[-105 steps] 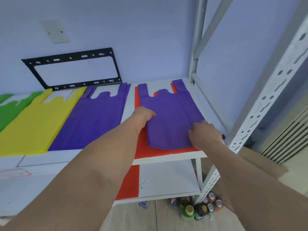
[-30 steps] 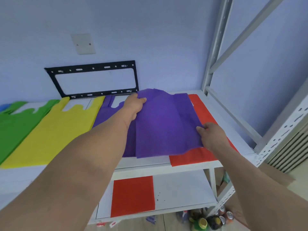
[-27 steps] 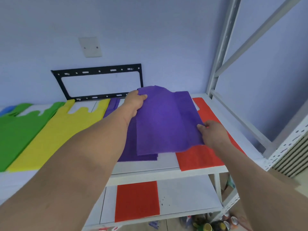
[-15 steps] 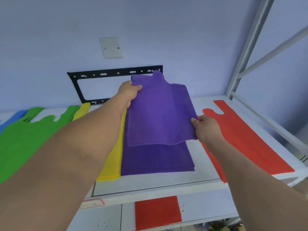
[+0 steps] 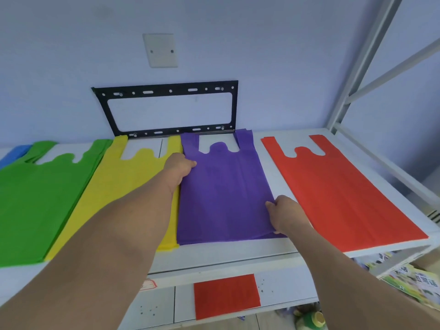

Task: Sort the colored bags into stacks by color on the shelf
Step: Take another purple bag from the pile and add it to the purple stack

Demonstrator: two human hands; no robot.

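Purple bags [image 5: 223, 194]: lying flat as a stack on the upper shelf [image 5: 238, 254], handles pointing toward the wall, between the yellow bags and the red bags.
Left hand [image 5: 179, 164]: resting on the stack's upper left edge just below the handle, fingers [image 5: 191, 164] curling onto the purple fabric; whether they are pinching it or only pressing cannot be told.
Right hand [image 5: 285, 214]: sitting at the stack's lower right edge, thumb on top and fingers curling under the side, pinching the purple fabric there.
Yellow bags [image 5: 123, 184]: lying just left of the purple stack, their right edge touching it and partly hiding under the left forearm.
Green bags [image 5: 40, 198]: lying left of the yellow ones, edges overlapping.
Blue bags [image 5: 14, 153]: showing only a corner at the far left.
Red bags [image 5: 338, 191]: lying right of the purple stack, a strip of bare shelf between them.
Lower shelf [image 5: 281, 291]: carrying a red sheet [image 5: 226, 296], only partly showing.
Black bracket [image 5: 166, 108]: leaning on the wall behind the bags.
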